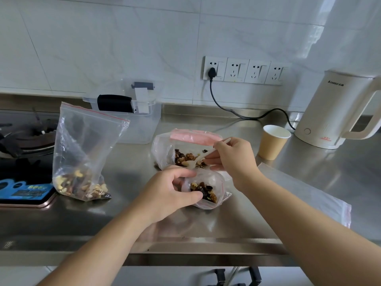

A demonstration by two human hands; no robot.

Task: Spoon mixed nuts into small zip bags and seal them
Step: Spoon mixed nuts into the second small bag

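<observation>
Steel counter (pixel 127 219) | tiled wall (pixel 103 38) | kettle (pixel 334 112) | paper cup (pixel 273 142)

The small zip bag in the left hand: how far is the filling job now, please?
Done: the small zip bag already holds some nuts. In hand: the left hand holds its mouth open, while the right hand dips a white spoon into the nuts in the open supply bag. Left: more scoops perhaps, then sealing; its mouth is still open. Flat empty bags wait on the right.
</observation>
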